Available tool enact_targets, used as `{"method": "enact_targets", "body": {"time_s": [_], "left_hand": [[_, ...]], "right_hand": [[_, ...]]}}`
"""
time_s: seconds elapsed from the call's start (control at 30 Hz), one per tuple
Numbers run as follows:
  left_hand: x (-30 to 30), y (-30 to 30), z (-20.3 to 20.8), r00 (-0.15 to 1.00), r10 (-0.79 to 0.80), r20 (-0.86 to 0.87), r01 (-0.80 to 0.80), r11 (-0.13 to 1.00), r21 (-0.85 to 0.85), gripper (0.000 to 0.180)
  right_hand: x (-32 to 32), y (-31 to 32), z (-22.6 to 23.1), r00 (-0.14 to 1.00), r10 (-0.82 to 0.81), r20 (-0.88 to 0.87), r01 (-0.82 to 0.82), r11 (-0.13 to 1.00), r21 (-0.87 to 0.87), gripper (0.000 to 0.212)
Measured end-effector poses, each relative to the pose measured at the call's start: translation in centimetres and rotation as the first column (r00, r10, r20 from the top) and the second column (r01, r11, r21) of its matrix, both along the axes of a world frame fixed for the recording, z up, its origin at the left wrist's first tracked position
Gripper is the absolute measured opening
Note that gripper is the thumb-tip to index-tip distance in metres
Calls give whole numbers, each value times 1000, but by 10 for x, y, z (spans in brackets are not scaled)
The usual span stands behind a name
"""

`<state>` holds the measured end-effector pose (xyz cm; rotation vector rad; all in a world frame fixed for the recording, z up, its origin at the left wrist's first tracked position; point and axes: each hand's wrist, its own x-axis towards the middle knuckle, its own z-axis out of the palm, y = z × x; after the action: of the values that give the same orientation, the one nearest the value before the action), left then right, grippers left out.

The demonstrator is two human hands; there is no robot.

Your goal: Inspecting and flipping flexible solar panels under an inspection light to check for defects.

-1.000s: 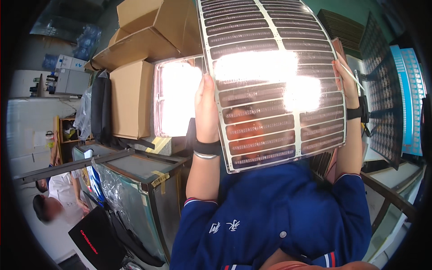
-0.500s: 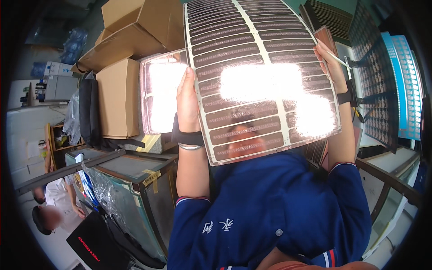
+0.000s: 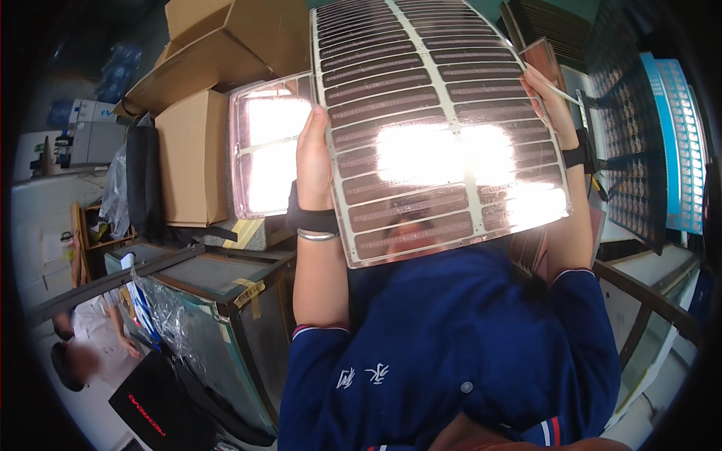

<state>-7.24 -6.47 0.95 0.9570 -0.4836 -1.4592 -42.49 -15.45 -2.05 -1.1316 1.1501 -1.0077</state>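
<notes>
The step in hand looks like holding up the large glossy striped panel (image 3: 387,120), which sits between the person's two hands, in front of the navy shirt (image 3: 451,331), with its two columns of dark strips facing up to the camera. The left hand (image 3: 313,161) grips its left edge and the right hand (image 3: 553,109) its right edge, farther up; both are closed on the panel rather than spread. A thin white stick (image 3: 565,95) shows at the right hand, though glare and blur make it hard to tell whether the fingers hold it. A second shiny panel (image 3: 272,154) lies beyond the left hand, next to a cardboard box (image 3: 192,161); a dark dotted board (image 3: 630,143) stands to the right. Any next move would seem to call for both hands working together, with even pressure on the edges so the panel does not twist, and care around that second panel and the dotted board.
</notes>
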Motion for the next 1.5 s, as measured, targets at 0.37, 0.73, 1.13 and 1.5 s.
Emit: {"method": "enact_targets", "body": {"time_s": [0.37,0.73,1.13,1.5], "left_hand": [[22,-4,-36,994,-45,100,37,996,76,31],[15,18,-19,984,26,-176,-41,995,-86,49],[1,62,-41,857,227,-462,-284,957,-56,19],[72,79,-28,949,267,164,-279,959,51,18]], "right_hand": [[17,7,10,997,72,35,-66,987,-150,34],[24,5,5,948,12,317,49,982,-182,40],[48,29,-1,662,-80,745,120,993,-1,14],[-124,37,-11,622,126,773,88,969,-229,44]]}}
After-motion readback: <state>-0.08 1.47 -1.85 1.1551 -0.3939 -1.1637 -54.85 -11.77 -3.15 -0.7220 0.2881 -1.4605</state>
